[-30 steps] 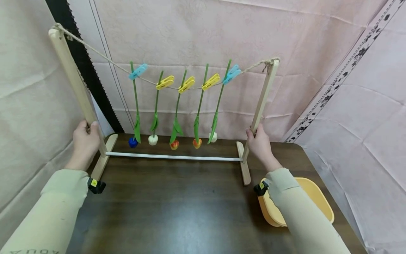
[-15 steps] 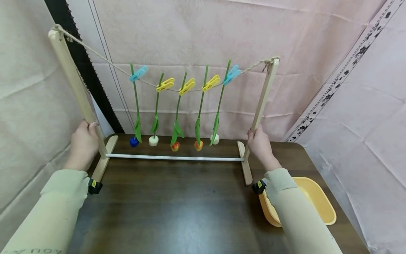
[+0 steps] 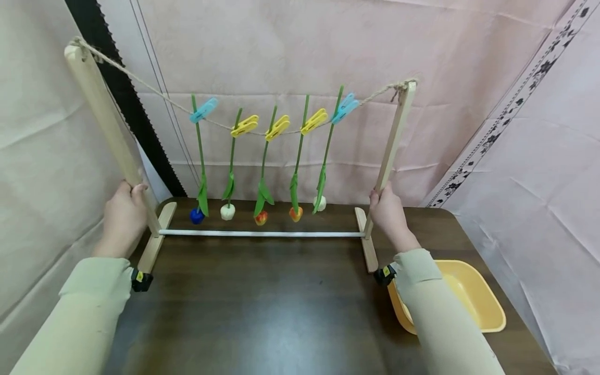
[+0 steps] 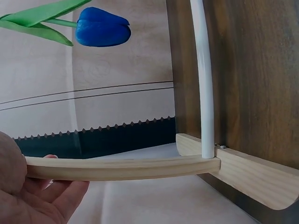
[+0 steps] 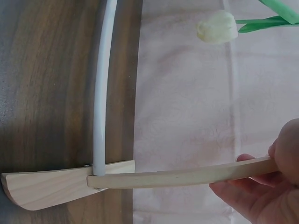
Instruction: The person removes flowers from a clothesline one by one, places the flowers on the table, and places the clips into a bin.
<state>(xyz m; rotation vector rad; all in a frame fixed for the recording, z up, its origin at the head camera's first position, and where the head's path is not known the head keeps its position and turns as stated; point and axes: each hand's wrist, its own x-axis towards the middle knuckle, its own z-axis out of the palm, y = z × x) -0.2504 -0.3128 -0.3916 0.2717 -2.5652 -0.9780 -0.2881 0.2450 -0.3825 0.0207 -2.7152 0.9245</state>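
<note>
My left hand (image 3: 123,219) grips the lower part of the left wooden post (image 3: 100,109), and my right hand (image 3: 390,214) holds the right post (image 3: 396,135) in the same way. A rope (image 3: 140,80) sags between the post tops. Two blue clothespins (image 3: 204,110) and several yellow ones (image 3: 245,126) clip tulips upside down on it: a blue flower (image 3: 197,215) at the left, white (image 3: 227,212) and orange-red (image 3: 261,217) ones to its right. A white rod (image 3: 262,234) joins the posts near their feet (image 3: 158,238). In the left wrist view, fingers (image 4: 70,196) wrap the post.
The stand is on a dark wooden table (image 3: 262,312), near its back edge. A yellow basin (image 3: 492,312) sits at the right, partly behind my right forearm. Pale cloth (image 3: 281,52) hangs behind and at both sides.
The right post and my right hand have shifted slightly right in the head view, the left post top slightly left. The basin also appears farther right. Both hands keep their grip.
</note>
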